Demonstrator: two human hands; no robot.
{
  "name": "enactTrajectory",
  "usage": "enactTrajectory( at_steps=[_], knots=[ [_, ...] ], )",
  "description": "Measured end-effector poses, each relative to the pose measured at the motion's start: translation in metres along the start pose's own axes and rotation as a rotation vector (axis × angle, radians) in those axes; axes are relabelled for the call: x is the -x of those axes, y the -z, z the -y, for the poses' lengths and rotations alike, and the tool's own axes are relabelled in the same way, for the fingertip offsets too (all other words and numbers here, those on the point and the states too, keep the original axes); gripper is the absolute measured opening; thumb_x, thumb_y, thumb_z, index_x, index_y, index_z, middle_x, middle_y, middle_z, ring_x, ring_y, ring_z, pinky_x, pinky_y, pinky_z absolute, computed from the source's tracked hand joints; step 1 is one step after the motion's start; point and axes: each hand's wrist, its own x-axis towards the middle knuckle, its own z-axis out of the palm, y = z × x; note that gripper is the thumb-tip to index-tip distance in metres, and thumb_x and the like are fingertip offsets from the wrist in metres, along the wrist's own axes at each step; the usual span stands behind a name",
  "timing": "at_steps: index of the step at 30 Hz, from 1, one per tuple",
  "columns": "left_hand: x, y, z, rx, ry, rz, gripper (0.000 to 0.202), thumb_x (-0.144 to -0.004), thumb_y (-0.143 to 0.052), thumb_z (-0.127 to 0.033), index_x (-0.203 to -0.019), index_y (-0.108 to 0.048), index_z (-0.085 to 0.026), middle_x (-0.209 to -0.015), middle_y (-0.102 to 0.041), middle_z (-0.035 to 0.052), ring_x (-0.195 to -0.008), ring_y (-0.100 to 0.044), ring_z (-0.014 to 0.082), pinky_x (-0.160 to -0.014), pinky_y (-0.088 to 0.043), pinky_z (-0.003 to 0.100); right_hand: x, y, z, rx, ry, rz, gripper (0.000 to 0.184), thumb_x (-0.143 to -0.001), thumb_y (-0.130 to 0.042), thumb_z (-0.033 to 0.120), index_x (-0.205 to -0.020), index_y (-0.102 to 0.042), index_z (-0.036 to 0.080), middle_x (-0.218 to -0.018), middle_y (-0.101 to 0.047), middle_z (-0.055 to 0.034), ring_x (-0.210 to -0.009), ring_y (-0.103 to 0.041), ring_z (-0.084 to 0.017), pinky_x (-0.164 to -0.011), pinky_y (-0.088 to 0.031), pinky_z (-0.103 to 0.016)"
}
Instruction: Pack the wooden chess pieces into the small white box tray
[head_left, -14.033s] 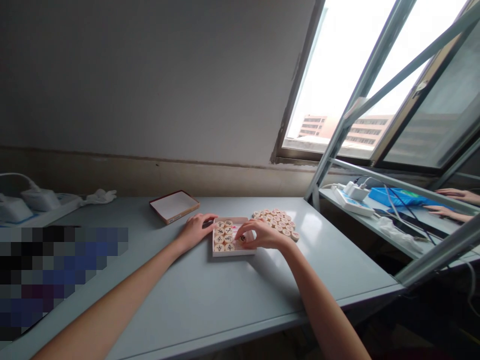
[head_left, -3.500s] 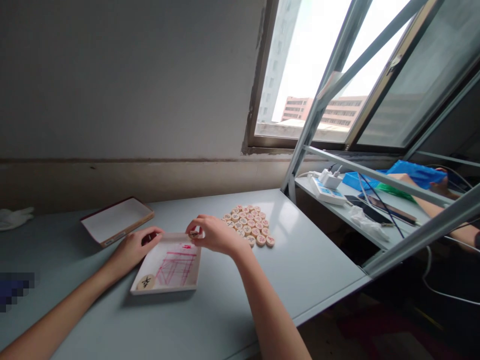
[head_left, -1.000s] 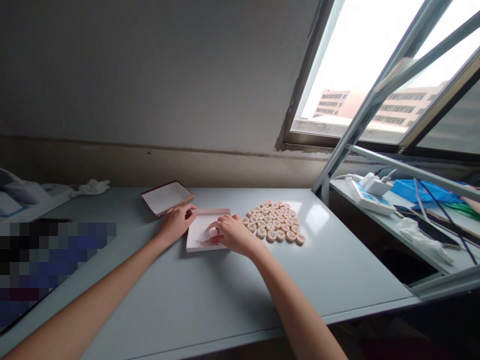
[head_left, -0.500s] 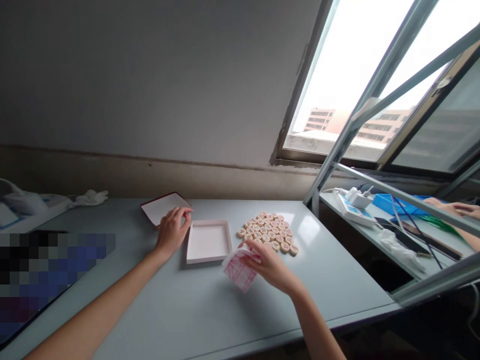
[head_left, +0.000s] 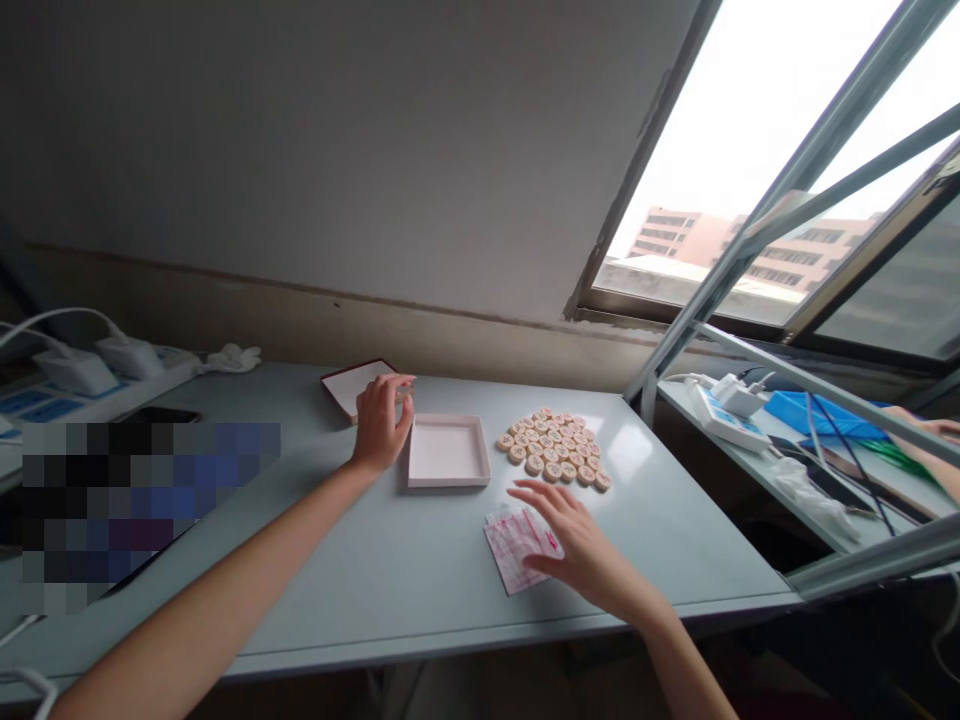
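Observation:
My right hand (head_left: 581, 548) is open, thumb and fingers spread over the near edge of a folded white sheet with pink lines (head_left: 514, 550), which lies on the table. Beyond those fingers spreads a cluster of round wooden xiangqi pieces (head_left: 553, 447), laid in a single layer. My left hand (head_left: 382, 425) hovers by the upper left corner of a shallow white open box (head_left: 448, 452). Its fingers are curved, with a gap to the thumb, and I see nothing held. Partly behind it, the box lid (head_left: 349, 388) rests with its white inside showing and a dark red edge.
A power strip with plugs (head_left: 79, 370) and a phone (head_left: 169, 414) are at the left, beside a pixelated patch (head_left: 150, 500). On the right, a metal bed-frame post (head_left: 682, 335) rises by the window. Behind it, another person's hand (head_left: 930, 440) shows over a second desk.
My right hand has laid the folded sheet on the table and opened off it. The camera view has shifted, and my left hand remains beside the box.

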Motion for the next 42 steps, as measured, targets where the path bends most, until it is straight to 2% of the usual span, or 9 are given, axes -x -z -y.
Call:
enactTrajectory(
  at_steps=[4,9,14,17,21,26,32,37,42],
  knots=[
    [0.002,0.003,-0.006,-0.002,-0.102,0.056,0.024,-0.081,-0.039,-0.017,-0.104,-0.047,-0.018,-0.101,-0.055,0.0074,-0.097,-0.049,0.0206,-0.080,-0.034,0.033,-0.008,-0.001,0.008,0.070,-0.011,0.164,0.050,-0.074,-0.049,0.015,-0.122,-0.040,0.027,-0.112,-0.052,-0.0040,-0.103,-0.045,-0.019,-0.086,-0.032,-0.033],
    [0.003,0.005,-0.009,0.019,-0.160,0.080,0.027,-0.080,-0.039,-0.014,-0.106,-0.044,-0.017,-0.099,-0.055,0.0070,-0.092,-0.050,0.0198,-0.079,-0.034,0.033,-0.016,0.008,0.017,0.083,-0.099,0.292,0.018,-0.075,-0.050,0.019,-0.092,-0.057,0.020,-0.083,-0.060,-0.0029,-0.081,-0.051,-0.018,-0.078,-0.033,-0.032],
    [0.004,0.004,-0.010,0.084,-0.163,0.069,0.036,-0.080,-0.039,-0.015,-0.116,-0.035,-0.015,-0.097,-0.055,0.0070,-0.083,-0.050,0.0180,-0.078,-0.034,0.033,-0.031,0.014,0.019,-0.054,0.045,0.390,0.003,-0.072,-0.057,0.020,-0.071,-0.057,0.017,-0.080,-0.057,-0.0022,-0.076,-0.049,-0.014,-0.070,-0.036,-0.024],
    [0.006,0.005,-0.014,0.138,-0.173,0.109,0.037,-0.081,-0.038,-0.018,-0.118,-0.033,-0.016,-0.098,-0.055,0.0065,-0.082,-0.050,0.0174,-0.079,-0.035,0.033,-0.056,0.021,0.017,-0.213,0.129,0.304,0.005,-0.073,-0.056,0.021,-0.071,-0.055,0.016,-0.076,-0.055,-0.0015,-0.072,-0.048,-0.012,-0.065,-0.037,-0.023],
    [0.006,0.007,-0.017,0.245,-0.111,0.199,0.034,-0.085,-0.035,-0.027,-0.118,-0.034,-0.018,-0.096,-0.056,0.0045,-0.083,-0.051,0.0166,-0.081,-0.035,0.033,-0.103,0.026,0.016,-0.420,0.123,0.061,0.015,-0.077,-0.050,0.031,-0.073,-0.051,0.016,-0.070,-0.054,0.0000,-0.062,-0.047,-0.010,-0.057,-0.037,-0.022],
    [0.002,0.004,-0.014,0.243,0.001,0.361,0.029,-0.087,-0.033,-0.037,-0.105,-0.050,-0.022,-0.082,-0.060,0.0013,-0.083,-0.053,0.0174,-0.080,-0.036,0.033,-0.152,0.001,0.008,-0.435,0.032,-0.249,0.018,-0.073,-0.054,0.035,-0.072,-0.052,0.017,-0.070,-0.057,-0.0009,-0.065,-0.052,-0.013,-0.058,-0.038,-0.022],
    [0.004,-0.007,-0.006,0.145,0.016,0.473,0.023,-0.079,-0.051,-0.027,-0.102,-0.053,-0.024,-0.075,-0.062,-0.0012,-0.080,-0.054,0.0172,-0.078,-0.035,0.033,-0.159,-0.030,0.007,-0.305,-0.070,-0.268,0.010,-0.076,-0.050,0.028,-0.079,-0.055,0.019,-0.078,-0.064,-0.0015,-0.070,-0.057,-0.014,-0.060,-0.038,-0.023],
    [0.007,-0.012,-0.004,0.078,0.011,0.501,0.017,-0.078,-0.052,-0.024,-0.095,-0.055,-0.024,-0.073,-0.061,-0.0007,-0.078,-0.055,0.0181,-0.076,-0.034,0.033,-0.152,-0.034,0.012,-0.117,-0.038,-0.237,0.017,-0.081,-0.046,0.027,-0.095,-0.053,0.024,-0.088,-0.065,-0.0001,-0.079,-0.057,-0.015,-0.070,-0.036,-0.026],
    [0.006,-0.013,-0.003,0.089,0.026,0.513,0.010,-0.077,-0.052,-0.023,-0.086,-0.052,-0.022,-0.074,-0.061,-0.0016,-0.079,-0.055,0.0174,-0.076,-0.034,0.033,-0.152,-0.033,0.014,0.091,-0.051,-0.222,0.016,-0.082,-0.046,0.026,-0.094,-0.056,0.024,-0.093,-0.064,-0.0018,-0.089,-0.054,-0.018,-0.076,-0.030,-0.031]
  ],
)
